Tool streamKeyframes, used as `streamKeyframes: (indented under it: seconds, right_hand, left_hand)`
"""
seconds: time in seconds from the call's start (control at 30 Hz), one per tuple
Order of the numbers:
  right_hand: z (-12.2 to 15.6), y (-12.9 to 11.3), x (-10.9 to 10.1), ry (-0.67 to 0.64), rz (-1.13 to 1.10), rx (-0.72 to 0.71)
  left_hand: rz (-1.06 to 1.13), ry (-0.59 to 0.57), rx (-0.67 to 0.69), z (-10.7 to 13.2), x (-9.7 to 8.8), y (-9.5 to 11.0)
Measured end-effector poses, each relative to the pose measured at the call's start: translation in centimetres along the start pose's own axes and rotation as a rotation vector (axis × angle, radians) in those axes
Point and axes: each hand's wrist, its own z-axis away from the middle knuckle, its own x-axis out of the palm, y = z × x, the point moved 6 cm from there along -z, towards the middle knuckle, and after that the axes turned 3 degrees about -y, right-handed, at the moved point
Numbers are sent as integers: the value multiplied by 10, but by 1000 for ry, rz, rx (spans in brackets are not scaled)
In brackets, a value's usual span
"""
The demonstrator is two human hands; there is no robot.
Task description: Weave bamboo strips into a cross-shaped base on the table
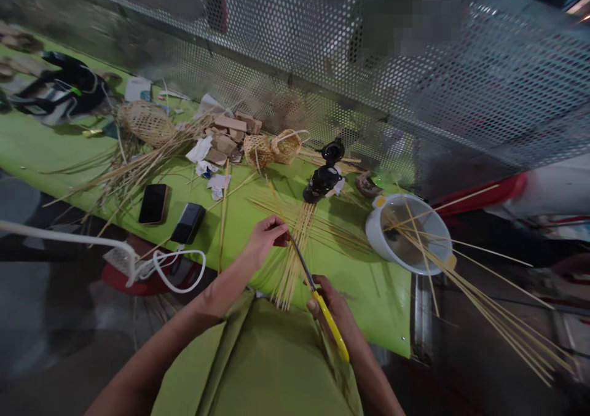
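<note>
A bundle of thin bamboo strips [295, 253] lies on the green table [378, 293], running toward me. My left hand [267, 236] is closed in a pinch at the tip of a grey blade beside the strips. My right hand [332, 305] is wrapped round the yellow handle of a knife [322, 305], whose blade slants up to the left hand.
A white basin [408, 231] with long strips sticking out stands at the right. Two black bottles [322, 179], small woven baskets [271, 149], wood blocks, a phone [153, 203], a power bank [188, 222] with white cable lie further back. A perforated metal screen [461, 96] rises behind.
</note>
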Motion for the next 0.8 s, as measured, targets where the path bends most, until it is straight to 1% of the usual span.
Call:
streamKeyframes:
  seconds: [0.17, 0.37, 0.5, 0.63, 0.8]
  right_hand:
    - [-2, 5, 2, -20, -36, 60]
    - [-2, 18, 7, 53, -107, 102]
    - [-1, 14, 3, 55, -93, 97]
    - [1, 10, -1, 56, -49, 71]
    - [4, 11, 0, 31, -21, 50]
  left_hand:
    - [-65, -112, 21, -1, 8, 0]
    - [-90, -136, 5, -2, 7, -4]
    - [-88, -114, 14, -7, -1, -5]
    - [-139, -80, 14, -21, -14, -2]
    - [-164, -84, 27, -33, -23, -1]
